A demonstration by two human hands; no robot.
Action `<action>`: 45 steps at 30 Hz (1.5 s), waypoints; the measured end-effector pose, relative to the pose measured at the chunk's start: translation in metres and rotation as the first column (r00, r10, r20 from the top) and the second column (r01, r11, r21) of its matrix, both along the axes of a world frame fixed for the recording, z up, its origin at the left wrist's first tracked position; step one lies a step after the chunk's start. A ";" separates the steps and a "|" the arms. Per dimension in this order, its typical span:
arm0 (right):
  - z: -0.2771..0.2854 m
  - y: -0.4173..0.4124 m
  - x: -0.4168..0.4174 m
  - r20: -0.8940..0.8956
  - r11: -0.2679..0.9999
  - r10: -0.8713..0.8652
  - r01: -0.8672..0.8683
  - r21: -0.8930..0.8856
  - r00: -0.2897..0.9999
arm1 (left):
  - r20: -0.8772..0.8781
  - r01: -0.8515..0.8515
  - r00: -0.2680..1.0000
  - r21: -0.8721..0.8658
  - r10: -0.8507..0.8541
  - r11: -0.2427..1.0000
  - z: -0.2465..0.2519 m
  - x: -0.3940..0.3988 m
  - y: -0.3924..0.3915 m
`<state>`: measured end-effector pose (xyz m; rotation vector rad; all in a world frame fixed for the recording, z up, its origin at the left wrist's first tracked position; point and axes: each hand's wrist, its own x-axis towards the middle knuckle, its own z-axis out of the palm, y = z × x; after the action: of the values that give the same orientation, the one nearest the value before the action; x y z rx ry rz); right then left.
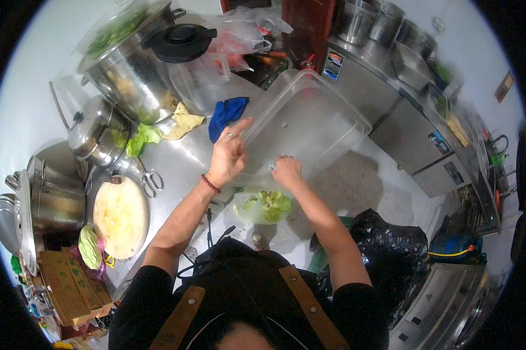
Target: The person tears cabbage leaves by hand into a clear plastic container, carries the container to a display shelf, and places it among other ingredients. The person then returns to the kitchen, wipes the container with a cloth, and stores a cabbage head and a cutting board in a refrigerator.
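A clear plastic tub (305, 114) is tilted in front of me, partly over the steel table's edge. My left hand (228, 158), with a ring and a red beaded bracelet, grips the tub's near left rim, one finger stretched along it. My right hand (287, 172) is a fist at the tub's near side, closed on a small pale-blue piece (272, 165); most of that piece is hidden, and its kind is unclear. Lettuce leaves (275, 205) lie in a pale plastic bag below the tub. A blue cloth (226, 117) rests on the table beyond my left hand.
The steel table (182, 159) bears kitchen scissors (148, 177), a round cutting board (121, 217), a lettuce leaf (143, 139), a yellow cloth (184, 122) and steel pots (131, 83). A black garbage bag (387, 249) stands on the floor at right. Steel under-counter cabinets (387, 103) line the far right.
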<state>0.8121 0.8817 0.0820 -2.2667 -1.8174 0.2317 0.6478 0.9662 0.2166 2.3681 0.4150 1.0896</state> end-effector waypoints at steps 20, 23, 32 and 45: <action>0.026 -0.063 0.023 -0.672 0.554 0.668 0.816 0.163 -0.319 | 0.169 0.069 0.894 -0.967 0.415 0.244 -0.031 -0.037 0.002; 0.049 -0.052 0.050 -0.835 0.685 0.524 0.667 0.293 -0.171 | 0.187 0.127 0.926 -0.972 0.328 0.196 -0.021 -0.045 -0.012; 0.133 0.057 0.037 -0.630 0.858 0.507 0.278 0.431 -0.588 | 0.406 0.374 0.909 -0.894 0.091 0.245 0.030 -0.006 -0.048; 0.063 -0.089 0.036 -0.977 0.930 -0.192 0.301 -0.212 -0.093 | 0.224 -0.120 0.871 -0.767 0.437 0.631 0.004 -0.024 0.038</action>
<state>0.8485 0.7922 0.1445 -1.3468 -0.4632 1.3236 0.6239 1.0045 0.2205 1.3418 0.9107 1.2003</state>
